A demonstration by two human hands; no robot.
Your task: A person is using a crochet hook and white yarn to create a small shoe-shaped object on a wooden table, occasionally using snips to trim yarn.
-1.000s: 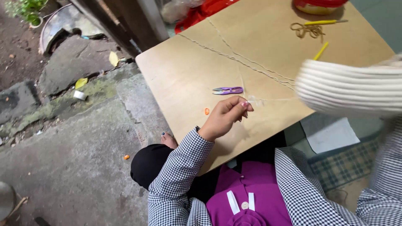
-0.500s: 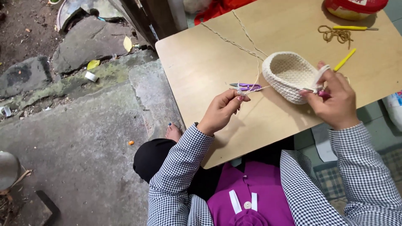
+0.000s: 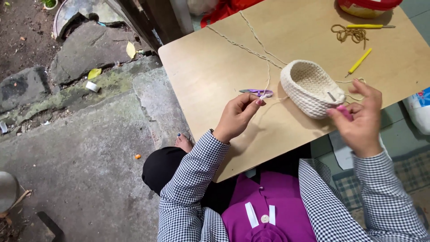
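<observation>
A cream crocheted basket sits on the light wooden table. My right hand is at its near right rim and grips a pink-handled crochet hook whose metal tip pokes into the rim. My left hand pinches the cream yarn strand just in front of small purple snips lying on the table. The yarn runs from my left fingers up across the table toward the far edge.
Two yellow crochet hooks and a tangle of tan yarn lie at the far right, by a red and white container. Left of the table is rough stone ground with leaves and a small white roll.
The basket came into view from the right and now rests on the table. My right hand shifted to its near rim with the hook. My left hand stays pinching the yarn.
</observation>
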